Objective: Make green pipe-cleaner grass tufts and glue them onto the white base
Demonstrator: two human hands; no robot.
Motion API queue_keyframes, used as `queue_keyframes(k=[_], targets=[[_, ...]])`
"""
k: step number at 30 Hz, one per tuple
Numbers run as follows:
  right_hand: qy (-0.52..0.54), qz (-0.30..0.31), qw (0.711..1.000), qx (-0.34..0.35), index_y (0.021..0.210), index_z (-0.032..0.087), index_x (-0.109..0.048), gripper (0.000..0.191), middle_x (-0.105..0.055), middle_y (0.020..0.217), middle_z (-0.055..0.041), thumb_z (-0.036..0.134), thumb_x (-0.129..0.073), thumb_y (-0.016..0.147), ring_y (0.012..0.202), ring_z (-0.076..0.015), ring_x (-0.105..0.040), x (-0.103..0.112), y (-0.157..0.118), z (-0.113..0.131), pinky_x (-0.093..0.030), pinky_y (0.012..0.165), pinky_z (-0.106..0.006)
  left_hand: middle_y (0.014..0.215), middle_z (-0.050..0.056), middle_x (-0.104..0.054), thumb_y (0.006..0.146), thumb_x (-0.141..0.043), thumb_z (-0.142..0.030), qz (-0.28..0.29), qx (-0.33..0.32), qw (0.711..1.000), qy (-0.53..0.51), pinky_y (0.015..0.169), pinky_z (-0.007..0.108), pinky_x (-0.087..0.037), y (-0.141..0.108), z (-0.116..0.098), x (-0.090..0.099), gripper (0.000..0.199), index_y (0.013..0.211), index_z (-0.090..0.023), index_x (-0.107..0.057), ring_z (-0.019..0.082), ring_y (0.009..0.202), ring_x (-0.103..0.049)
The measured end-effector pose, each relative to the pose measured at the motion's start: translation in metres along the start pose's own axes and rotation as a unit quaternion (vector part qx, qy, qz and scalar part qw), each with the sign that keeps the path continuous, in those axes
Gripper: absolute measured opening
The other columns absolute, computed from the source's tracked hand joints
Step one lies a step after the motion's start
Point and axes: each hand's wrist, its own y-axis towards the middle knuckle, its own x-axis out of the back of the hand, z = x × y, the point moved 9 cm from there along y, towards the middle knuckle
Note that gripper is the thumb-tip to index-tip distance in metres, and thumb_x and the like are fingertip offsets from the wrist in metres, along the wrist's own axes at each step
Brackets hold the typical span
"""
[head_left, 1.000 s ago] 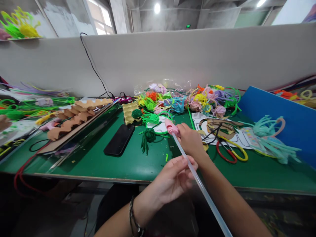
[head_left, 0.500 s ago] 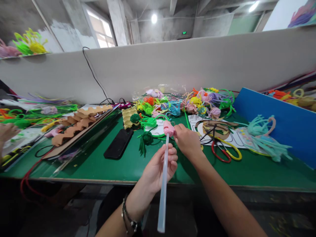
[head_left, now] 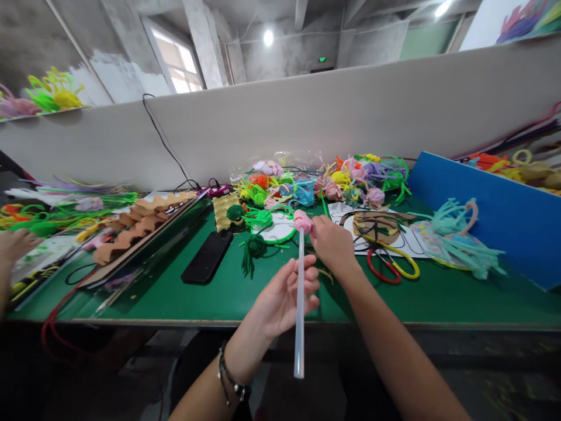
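Observation:
My right hand (head_left: 332, 242) is closed round the handle of a small pink glue gun (head_left: 302, 221), held above the green table. A long translucent glue stick (head_left: 299, 327) sticks out of its back end toward me. My left hand (head_left: 284, 295), with a beaded bracelet at the wrist, is palm up beside the stick. Its fingers are loosely curled and apart; the stick passes across them. Just beyond the glue gun lies a white oval piece edged in green (head_left: 278, 228), with a dark green yarn-like bundle (head_left: 254, 247) next to it.
A black phone (head_left: 207, 257) lies to the left. Red-and-yellow-handled scissors (head_left: 392, 263) rest by a paper pattern (head_left: 409, 245) on the right. Colourful fuzzy bundles (head_left: 307, 190) line the back, and a blue board (head_left: 482, 216) stands right. Another person's hand (head_left: 15, 248) is far left.
My left hand's fingers have loosened from the glue stick. Less of the stick shows behind the glue gun, and its free end has swung slightly right. The view has shifted a little.

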Motion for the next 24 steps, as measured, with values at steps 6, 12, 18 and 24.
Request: queue_keyframes(k=[6, 12, 18, 24], targets=[[-0.003, 0.012, 1.0, -0.027, 0.097, 0.017, -0.05, 0.02, -0.057, 0.101, -0.009, 0.024, -0.033, 0.088, 0.079, -0.0186, -0.061, -0.011, 0.002, -0.012, -0.032, 0.051, -0.025, 0.063, -0.003, -0.048, 0.069, -0.066, -0.024, -0.013, -0.034, 0.989, 0.141, 0.046, 0.016, -0.046, 0.002, -0.005, 0.006, 0.017, 0.081, -0.013, -0.059, 0.005, 0.051, -0.05], [-0.012, 0.028, 0.998, -0.046, 0.104, 0.013, -0.043, 0.021, -0.058, 0.098, -0.0112, 0.018, -0.034, 0.087, 0.081, -0.019, -0.061, -0.028, 0.004, -0.017, -0.036, 0.053, -0.025, 0.058, -0.003, -0.051, 0.07, -0.062, -0.022, -0.011, -0.034, 0.966, 0.256, 0.04, 0.016, -0.042, 0.006, -0.013, 0.022, 0.02, 0.087, -0.013, -0.061, 0.005, 0.043, -0.046], [-0.02, 0.042, 0.999, -0.001, 0.107, 0.011, -0.043, 0.031, -0.056, 0.1, -0.0114, 0.012, -0.05, 0.077, 0.087, -0.0197, -0.057, -0.037, 0.003, -0.009, -0.038, 0.061, -0.025, 0.042, -0.005, -0.046, 0.074, -0.058, -0.033, -0.066, -0.022, 0.896, 0.439, 0.039, 0.016, -0.035, 0.007, -0.042, 0.054, 0.021, 0.075, -0.012, -0.06, 0.005, 0.034, -0.042], [0.048, 0.034, 0.973, 0.221, 0.104, 0.016, -0.053, 0.024, -0.051, 0.115, -0.0097, 0.016, -0.044, 0.082, 0.104, -0.021, -0.046, -0.026, -0.009, 0.034, -0.038, 0.084, -0.031, 0.04, -0.005, -0.047, 0.078, -0.048, -0.024, -0.092, -0.002, 0.844, 0.528, 0.038, 0.016, -0.032, 0.007, -0.053, 0.068, 0.018, 0.063, -0.015, -0.053, 0.006, 0.033, -0.042]])
